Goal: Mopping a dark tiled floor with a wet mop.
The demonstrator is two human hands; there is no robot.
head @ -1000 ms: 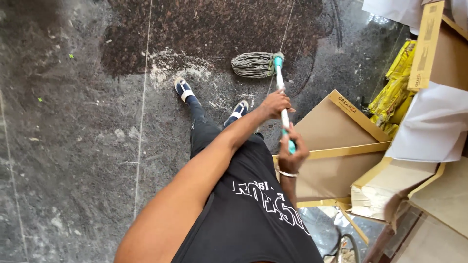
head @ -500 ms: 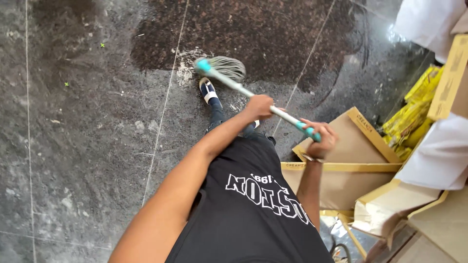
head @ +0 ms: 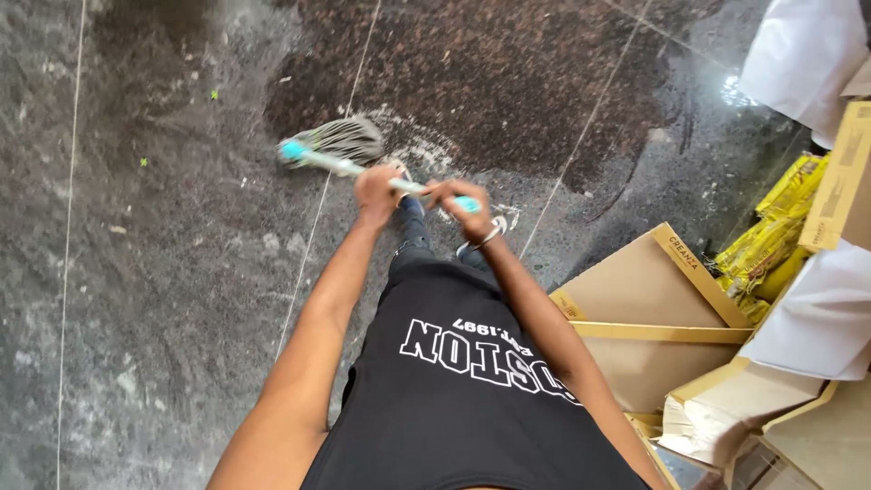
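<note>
Mop (head: 337, 141) handle partly hidden inside both gripping hands (head: 417, 189).

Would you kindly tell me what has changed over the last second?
The mop swung left across the floor, its handle tipping from upright to nearly level. Both hands went with it: left hand and right hand keep their grip. The boxes stayed put.

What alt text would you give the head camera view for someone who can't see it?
Seen from above, a person's left hand and right hand grip a mop, its head on a dark stone floor beside a whitish smear. Cardboard boxes and yellow packets lie on the right.
</note>
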